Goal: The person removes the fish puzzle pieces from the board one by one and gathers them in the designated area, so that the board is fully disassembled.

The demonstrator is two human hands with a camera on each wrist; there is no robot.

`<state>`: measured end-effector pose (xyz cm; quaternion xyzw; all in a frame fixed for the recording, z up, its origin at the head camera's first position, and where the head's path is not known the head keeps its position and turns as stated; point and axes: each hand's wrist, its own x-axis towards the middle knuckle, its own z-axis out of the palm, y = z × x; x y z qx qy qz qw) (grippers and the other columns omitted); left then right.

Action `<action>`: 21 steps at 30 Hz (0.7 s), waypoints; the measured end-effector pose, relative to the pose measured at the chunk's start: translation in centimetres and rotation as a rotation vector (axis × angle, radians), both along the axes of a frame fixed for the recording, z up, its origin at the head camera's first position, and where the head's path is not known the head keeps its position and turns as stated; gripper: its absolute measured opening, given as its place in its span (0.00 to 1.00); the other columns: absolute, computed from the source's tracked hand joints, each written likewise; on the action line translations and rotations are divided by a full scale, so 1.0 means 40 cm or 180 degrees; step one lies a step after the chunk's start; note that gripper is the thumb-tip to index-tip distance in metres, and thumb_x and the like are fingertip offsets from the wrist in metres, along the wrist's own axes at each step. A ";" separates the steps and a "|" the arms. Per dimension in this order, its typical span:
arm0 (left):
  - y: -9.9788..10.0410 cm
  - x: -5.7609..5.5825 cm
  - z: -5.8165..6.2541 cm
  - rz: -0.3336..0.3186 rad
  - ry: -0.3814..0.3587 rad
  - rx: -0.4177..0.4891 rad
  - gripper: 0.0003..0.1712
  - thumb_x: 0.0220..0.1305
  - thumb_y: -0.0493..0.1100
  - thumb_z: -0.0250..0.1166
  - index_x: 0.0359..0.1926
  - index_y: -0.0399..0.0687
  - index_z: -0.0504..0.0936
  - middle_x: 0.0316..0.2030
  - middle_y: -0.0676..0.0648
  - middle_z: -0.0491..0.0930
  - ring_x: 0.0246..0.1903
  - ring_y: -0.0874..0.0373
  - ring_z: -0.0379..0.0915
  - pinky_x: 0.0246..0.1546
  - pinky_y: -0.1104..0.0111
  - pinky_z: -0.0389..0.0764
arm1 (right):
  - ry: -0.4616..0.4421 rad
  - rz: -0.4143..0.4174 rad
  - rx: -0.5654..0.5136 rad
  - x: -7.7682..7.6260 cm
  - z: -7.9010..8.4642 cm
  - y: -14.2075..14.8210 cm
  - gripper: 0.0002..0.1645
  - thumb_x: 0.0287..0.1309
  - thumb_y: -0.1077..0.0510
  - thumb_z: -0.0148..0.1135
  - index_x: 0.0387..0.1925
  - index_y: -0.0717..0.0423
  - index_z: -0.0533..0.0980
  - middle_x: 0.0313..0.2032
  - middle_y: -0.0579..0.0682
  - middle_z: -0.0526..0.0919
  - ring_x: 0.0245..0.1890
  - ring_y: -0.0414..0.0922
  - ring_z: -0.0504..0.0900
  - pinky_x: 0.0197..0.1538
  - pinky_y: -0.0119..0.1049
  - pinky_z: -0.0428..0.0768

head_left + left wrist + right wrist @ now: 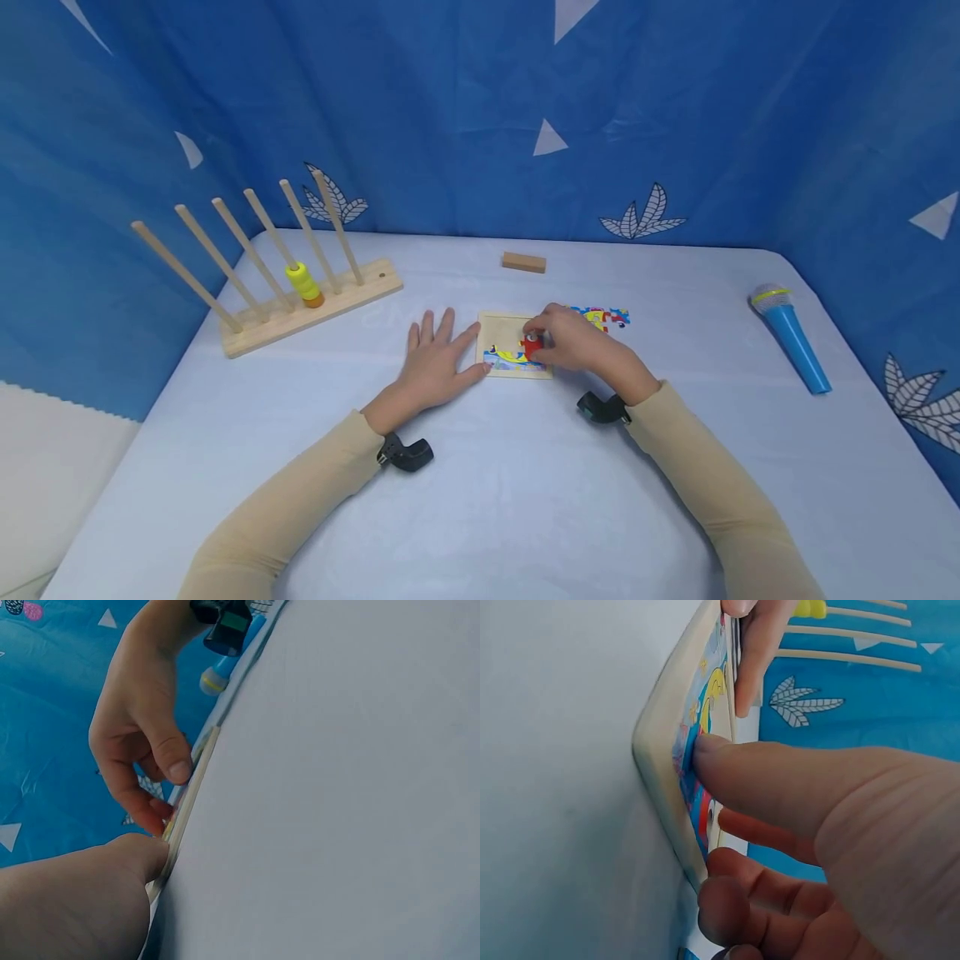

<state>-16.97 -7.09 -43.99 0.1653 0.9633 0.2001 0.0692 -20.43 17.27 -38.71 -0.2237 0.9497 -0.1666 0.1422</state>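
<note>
A shallow wooden puzzle tray (515, 316) lies on the table, its lower part covered by picture pieces in yellow and blue. My left hand (435, 367) lies flat beside it with fingers spread, thumb and forefinger tips at its left rim. Over the tray's right side, my right hand (573, 337) pinches a red puzzle piece (533, 346) with an eye printed on it. Seen from the right wrist, the thumb (742, 769) rests on the blue part of the picture, close to the tray's near rim (656, 727). More colourful puzzle pieces (618, 317) lie behind the right hand, partly hidden by it.
A wooden rack of upright pegs (337, 298) stands at the back left, yellow rings (302, 282) on one peg. A small brown wooden block (524, 262) lies behind the tray. To the far right is a blue toy microphone (797, 342). Blue cloth (450, 125) hangs behind the table.
</note>
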 end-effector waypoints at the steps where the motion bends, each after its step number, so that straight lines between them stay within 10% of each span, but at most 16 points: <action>1: 0.000 0.001 0.001 0.0000 -0.0003 0.0002 0.43 0.69 0.68 0.56 0.79 0.58 0.61 0.81 0.33 0.43 0.80 0.28 0.29 0.76 0.35 0.35 | 0.0001 0.0000 0.0009 0.000 0.000 0.000 0.26 0.57 0.55 0.74 0.58 0.56 0.82 0.48 0.54 0.82 0.46 0.49 0.75 0.50 0.42 0.80; 21: 0.002 0.005 0.008 0.0016 -0.0047 -0.0032 0.43 0.69 0.67 0.56 0.79 0.58 0.61 0.81 0.34 0.43 0.80 0.28 0.28 0.77 0.35 0.34 | -0.0131 -0.0123 -0.0176 -0.001 -0.012 -0.001 0.21 0.56 0.58 0.76 0.50 0.53 0.78 0.45 0.52 0.81 0.45 0.48 0.76 0.49 0.41 0.81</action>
